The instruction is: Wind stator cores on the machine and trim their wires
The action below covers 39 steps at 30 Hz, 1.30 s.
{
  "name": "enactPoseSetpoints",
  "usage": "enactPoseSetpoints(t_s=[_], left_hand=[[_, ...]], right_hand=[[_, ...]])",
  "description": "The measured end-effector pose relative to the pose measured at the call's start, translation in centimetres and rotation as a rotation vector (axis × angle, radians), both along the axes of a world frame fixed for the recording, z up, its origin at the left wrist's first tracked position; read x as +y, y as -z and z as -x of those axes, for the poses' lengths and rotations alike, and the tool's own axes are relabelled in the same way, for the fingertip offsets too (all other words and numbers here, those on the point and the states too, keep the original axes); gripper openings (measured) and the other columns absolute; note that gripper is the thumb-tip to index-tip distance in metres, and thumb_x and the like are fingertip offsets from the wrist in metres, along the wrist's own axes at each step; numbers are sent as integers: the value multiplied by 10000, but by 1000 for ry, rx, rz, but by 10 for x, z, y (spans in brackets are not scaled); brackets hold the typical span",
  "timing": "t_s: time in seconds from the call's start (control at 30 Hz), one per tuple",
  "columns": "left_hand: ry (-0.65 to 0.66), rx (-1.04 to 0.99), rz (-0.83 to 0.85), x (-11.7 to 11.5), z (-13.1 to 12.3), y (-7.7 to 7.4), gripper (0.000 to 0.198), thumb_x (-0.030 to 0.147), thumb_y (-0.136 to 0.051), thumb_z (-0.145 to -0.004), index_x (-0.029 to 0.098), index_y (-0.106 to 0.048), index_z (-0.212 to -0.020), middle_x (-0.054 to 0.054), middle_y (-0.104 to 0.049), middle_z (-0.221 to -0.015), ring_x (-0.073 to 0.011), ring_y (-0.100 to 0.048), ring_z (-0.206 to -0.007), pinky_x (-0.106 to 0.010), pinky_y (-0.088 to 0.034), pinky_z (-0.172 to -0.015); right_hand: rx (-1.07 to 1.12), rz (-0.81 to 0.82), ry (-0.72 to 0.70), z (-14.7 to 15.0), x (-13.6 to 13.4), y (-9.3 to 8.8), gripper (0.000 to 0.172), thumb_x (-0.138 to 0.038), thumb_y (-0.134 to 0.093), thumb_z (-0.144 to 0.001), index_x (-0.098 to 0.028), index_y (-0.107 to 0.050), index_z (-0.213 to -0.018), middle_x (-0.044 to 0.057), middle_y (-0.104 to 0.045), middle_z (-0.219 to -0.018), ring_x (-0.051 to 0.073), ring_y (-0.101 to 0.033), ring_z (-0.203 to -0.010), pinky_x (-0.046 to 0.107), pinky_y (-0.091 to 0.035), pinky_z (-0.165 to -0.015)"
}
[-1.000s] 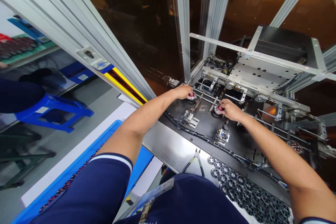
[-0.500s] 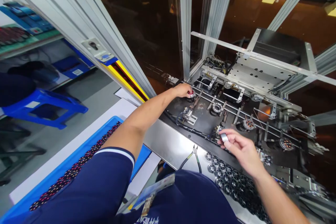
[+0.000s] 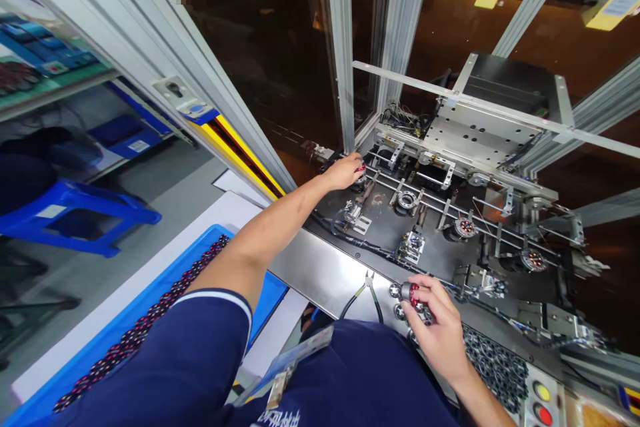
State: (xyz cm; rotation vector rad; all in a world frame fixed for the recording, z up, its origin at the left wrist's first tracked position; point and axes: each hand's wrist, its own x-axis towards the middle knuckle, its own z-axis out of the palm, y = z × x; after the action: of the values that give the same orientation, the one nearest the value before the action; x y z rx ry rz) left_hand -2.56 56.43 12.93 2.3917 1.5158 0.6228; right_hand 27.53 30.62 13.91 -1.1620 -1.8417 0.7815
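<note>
My left hand reaches over the machine bed, fingers closed on a red-topped stator core at the leftmost round fixture; the fingers hide part of it. My right hand is low at the machine's front edge. Between its thumb and fingers is a grey metal ring with a red part, held just above the left end of the rows of small round metal parts. Whether the held ring touches those parts I cannot tell. Left of this hand lie cutting pliers with dark handles, jaws pointing away from me.
More fixtures line the bed: a bare ring holder and two with copper-wound stators. A blue tray of red and black cores lies at left, beside an aluminium post. Yellow and red buttons sit at lower right.
My right hand has come back toward me from above the bed to the rows of metal parts, still holding a ring-shaped part. My left hand stays at the leftmost fixture. The view has shifted slightly.
</note>
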Motion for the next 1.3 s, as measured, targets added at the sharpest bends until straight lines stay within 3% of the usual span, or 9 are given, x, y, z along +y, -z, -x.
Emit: enactPoseSetpoints(t_s=[0.2, 0.37, 0.53, 0.83, 0.9, 0.97, 1.1, 1.2, 1.3], left_hand=[[56, -245, -284, -116, -28, -54, 60, 194, -643, -883, 174, -615, -932, -114, -684, -1177, -186, -692, -1060, -358, -571, -944], [154, -564, -578, -200, -50, -87, 409, 74, -735, -757, 198, -499, -1066, -150, -724, -1152, -223, -719, -1059, -374, -605, -878], [176, -672, -586, -232, -54, -90, 550, 51, -751, -729, 219, -423, -1136, -161, -728, -1146, -238, -719, -1032, -412, -598, -860], [174, -670, -496, -256, -58, -87, 520, 82, -723, -792, 271, -375, -1129, -129, -721, -1161, -225, -714, -1070, -433, -601, -889], [139, -670, -465, -257, -57, -77, 510, 113, -725, -808, 283, -363, -1125, -125, -717, -1178, -223, -712, -1082, -437, -600, -897], [44, -676, -394, -258, -51, -55, 521, 177, -759, -800, 280, -356, -1115, -115, -719, -1177, -222, -714, -1086, -440, -592, -921], [-391, -615, -61, -269, -26, 25, 486, 264, -791, -772, 243, -412, -1075, -98, -730, -1125, -219, -718, -1044, -421, -577, -923], [-552, -553, 52, -280, -3, 88, 369, 252, -767, -793, 215, -490, -1034, -71, -732, -1009, -216, -723, -924, -406, -592, -825], [-630, -496, 131, -282, 13, 129, 271, 318, -700, -886, 159, -587, -1074, -62, -703, -1013, -201, -699, -917, -402, -590, -829]], right_hand=[[-132, -321, -36, 5, -5, -10, 243, -32, -669, -846, -167, -623, -1043, 158, -623, -1176, 214, -658, -1037, 341, -576, -862], [-122, -408, -63, 13, -11, -16, 282, -15, -689, -827, -148, -628, -1068, 174, -639, -1170, 225, -665, -1025, 357, -586, -836], [-105, -443, -77, 14, -24, -15, 315, -21, -712, -814, -152, -626, -1087, 171, -666, -1147, 237, -681, -1027, 381, -597, -838], [-118, -398, -19, 4, -43, -10, 352, -77, -706, -828, -224, -599, -1129, 148, -673, -1165, 267, -686, -1053, 451, -597, -861], [-117, -370, -11, 2, -45, -6, 340, -96, -702, -833, -231, -588, -1124, 145, -669, -1171, 269, -682, -1056, 456, -590, -872], [-128, -326, -33, 3, -44, 7, 293, -129, -692, -850, -227, -578, -1101, 136, -668, -1157, 258, -680, -1044, 439, -585, -870], [-208, -211, -187, 28, -31, 55, 134, -200, -634, -907, -217, -579, -1027, 100, -679, -1065, 212, -681, -966, 373, -585, -828], [-280, -167, -332, 67, -14, 99, 92, -267, -615, -940, -188, -616, -987, 68, -686, -973, 176, -669, -879, 341, -582, -790], [-348, -153, -422, 115, 7, 133, 231, -365, -600, -971, -159, -643, -1065, 55, -678, -1032, 162, -659, -893, 356, -578, -804]])
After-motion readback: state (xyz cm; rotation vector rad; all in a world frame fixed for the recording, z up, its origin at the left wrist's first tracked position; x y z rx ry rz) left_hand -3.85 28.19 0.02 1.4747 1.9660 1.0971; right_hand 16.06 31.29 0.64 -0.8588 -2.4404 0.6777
